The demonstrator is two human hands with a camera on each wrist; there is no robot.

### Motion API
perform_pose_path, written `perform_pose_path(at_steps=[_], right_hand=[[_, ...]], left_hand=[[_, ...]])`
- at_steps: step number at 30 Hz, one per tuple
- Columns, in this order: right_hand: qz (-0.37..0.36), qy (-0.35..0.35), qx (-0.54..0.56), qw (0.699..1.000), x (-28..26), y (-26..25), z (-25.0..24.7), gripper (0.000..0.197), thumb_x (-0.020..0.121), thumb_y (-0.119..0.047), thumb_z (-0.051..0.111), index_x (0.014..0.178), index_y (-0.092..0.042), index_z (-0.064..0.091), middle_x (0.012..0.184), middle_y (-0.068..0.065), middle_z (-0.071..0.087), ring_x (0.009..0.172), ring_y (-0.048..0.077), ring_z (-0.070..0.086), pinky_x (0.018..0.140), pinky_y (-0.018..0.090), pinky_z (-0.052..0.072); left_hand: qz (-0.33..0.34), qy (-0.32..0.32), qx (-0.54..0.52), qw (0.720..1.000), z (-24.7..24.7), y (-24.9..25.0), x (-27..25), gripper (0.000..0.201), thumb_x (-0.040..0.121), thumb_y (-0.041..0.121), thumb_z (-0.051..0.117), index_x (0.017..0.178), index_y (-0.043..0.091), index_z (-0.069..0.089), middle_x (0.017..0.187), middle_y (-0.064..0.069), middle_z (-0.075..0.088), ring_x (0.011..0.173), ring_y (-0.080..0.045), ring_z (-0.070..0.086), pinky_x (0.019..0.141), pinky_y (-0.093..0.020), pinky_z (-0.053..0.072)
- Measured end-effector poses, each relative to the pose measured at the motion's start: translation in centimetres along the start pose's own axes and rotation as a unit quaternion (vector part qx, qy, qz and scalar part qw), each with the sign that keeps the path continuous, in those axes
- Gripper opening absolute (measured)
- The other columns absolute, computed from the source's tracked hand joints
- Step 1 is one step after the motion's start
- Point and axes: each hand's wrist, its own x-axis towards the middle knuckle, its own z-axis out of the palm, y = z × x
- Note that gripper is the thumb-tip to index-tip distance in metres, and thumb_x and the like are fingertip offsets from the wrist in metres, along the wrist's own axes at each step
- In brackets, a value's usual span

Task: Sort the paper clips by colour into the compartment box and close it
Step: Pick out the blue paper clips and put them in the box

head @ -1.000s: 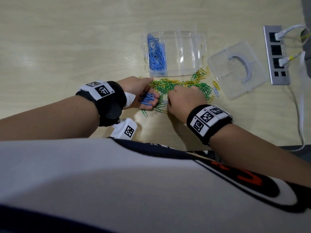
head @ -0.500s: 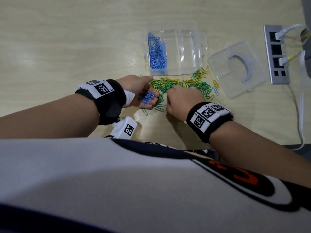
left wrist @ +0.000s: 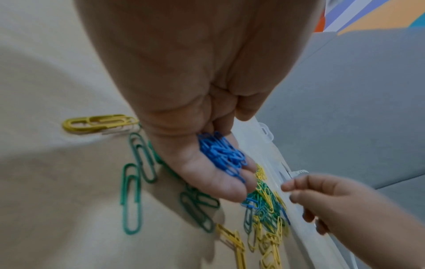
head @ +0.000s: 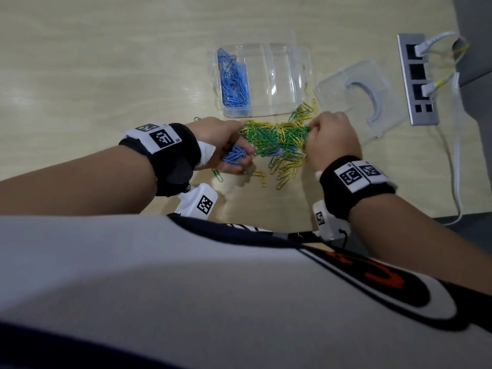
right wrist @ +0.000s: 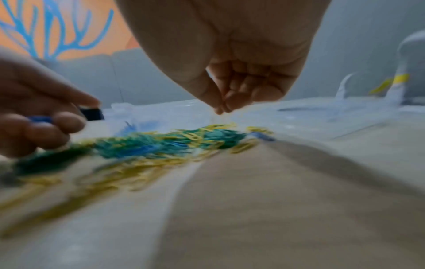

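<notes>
A clear compartment box (head: 277, 83) lies open on the table, with blue clips (head: 234, 81) in its left compartment and the other compartments bare. A mixed pile of green and yellow clips (head: 279, 142) with a few blue ones lies in front of it. My left hand (head: 238, 158) sits at the pile's left edge, cupped round a bunch of blue clips (left wrist: 220, 154). At the pile's right edge my right hand (head: 311, 129) hovers with its fingertips (right wrist: 222, 107) drawn together; no clip shows between them, and that view is blurred.
The clear lid (head: 356, 99) lies loose to the right of the box. A grey power strip (head: 416, 78) with white cables (head: 456, 155) sits at the far right. Stray green clips (left wrist: 131, 196) and a yellow clip (left wrist: 98, 122) lie near my left hand.
My right hand has moved from the near middle of the pile to its right edge. The left hand stays put, still holding the blue clips.
</notes>
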Motion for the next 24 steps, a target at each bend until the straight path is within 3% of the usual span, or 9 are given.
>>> perform_pose_path(at_steps=[3,5,8,14,19,24], right_hand=[[0.06,-0.05,-0.124,0.989,0.8,1.7,-0.4,0.028,0.091,-0.005,0.046,0.116,-0.003,0.058,0.12,0.017,0.05,0.103,0.036,0.055,0.079,0.038,0.044],[0.055,-0.077,-0.167,0.981,1.0,2.2,-0.2,0.024,0.089,-0.003,0.049,0.111,-0.001,0.059,0.116,0.019,0.051,0.102,0.037,0.056,0.075,0.038,0.043],[0.023,-0.061,-0.174,0.983,1.3,2.6,0.2,0.021,0.09,-0.007,0.053,0.11,-0.005,0.06,0.11,0.019,0.056,0.097,0.036,0.058,0.068,0.034,0.039],[0.003,-0.047,-0.108,0.993,1.5,2.7,0.3,0.015,0.091,-0.011,0.053,0.106,-0.01,0.058,0.099,0.014,0.062,0.086,0.032,0.055,0.066,0.033,0.039],[-0.03,0.003,-0.014,0.999,0.5,1.2,-0.4,0.015,0.088,-0.016,0.054,0.103,-0.016,0.053,0.086,0.002,0.06,0.074,0.023,0.051,0.067,0.031,0.039],[-0.173,-0.097,0.115,0.973,-2.6,-3.8,-0.3,0.01,0.085,-0.023,0.062,0.093,-0.025,0.057,0.084,-0.011,0.062,0.067,0.007,0.052,0.063,0.025,0.044]], left_hand=[[0.001,0.008,0.001,1.0,-0.4,0.1,0.0,0.054,0.101,0.044,0.03,0.082,0.006,0.062,0.068,-0.01,0.06,0.059,-0.016,0.059,0.057,-0.022,0.056],[0.003,0.008,0.004,1.0,-0.5,0.2,0.0,0.054,0.101,0.044,0.029,0.082,0.006,0.061,0.068,-0.01,0.059,0.058,-0.016,0.058,0.056,-0.021,0.056],[0.006,0.01,0.012,1.0,-0.5,0.3,-0.2,0.053,0.101,0.044,0.028,0.082,0.006,0.06,0.068,-0.01,0.059,0.06,-0.016,0.057,0.062,-0.024,0.054],[0.004,0.006,0.009,1.0,-0.4,0.4,-0.1,0.054,0.101,0.045,0.027,0.081,0.007,0.06,0.068,-0.01,0.058,0.061,-0.017,0.056,0.067,-0.026,0.052],[0.007,-0.003,0.005,1.0,-0.1,0.4,-0.1,0.055,0.101,0.046,0.027,0.084,0.005,0.061,0.07,-0.011,0.058,0.062,-0.018,0.057,0.066,-0.025,0.054],[0.015,0.005,-0.023,1.0,0.7,0.3,0.3,0.051,0.101,0.044,0.032,0.091,0.002,0.06,0.079,-0.015,0.06,0.065,-0.021,0.06,0.074,-0.033,0.056]])
